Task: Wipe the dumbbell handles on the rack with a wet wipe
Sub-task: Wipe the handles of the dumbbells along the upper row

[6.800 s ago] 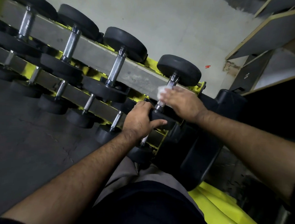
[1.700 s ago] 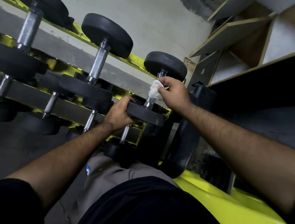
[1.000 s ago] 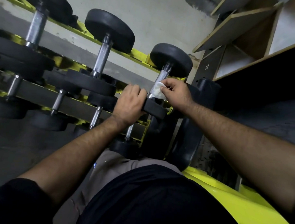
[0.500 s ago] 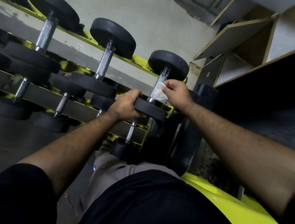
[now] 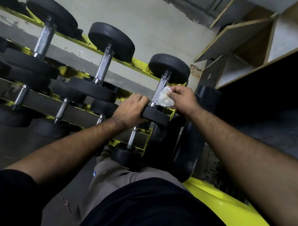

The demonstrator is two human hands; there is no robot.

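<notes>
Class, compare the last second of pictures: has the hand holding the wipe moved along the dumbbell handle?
Cannot tell. The right hand keeps the wipe on the lower handle, near the weight under the left hand, as before.

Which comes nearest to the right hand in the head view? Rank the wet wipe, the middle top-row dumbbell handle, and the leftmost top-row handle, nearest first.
1. Wet wipe: held in the right hand, against the rightmost handle.
2. Middle top-row dumbbell handle: up and left of the hand.
3. Leftmost top-row handle: far upper left.
</notes>
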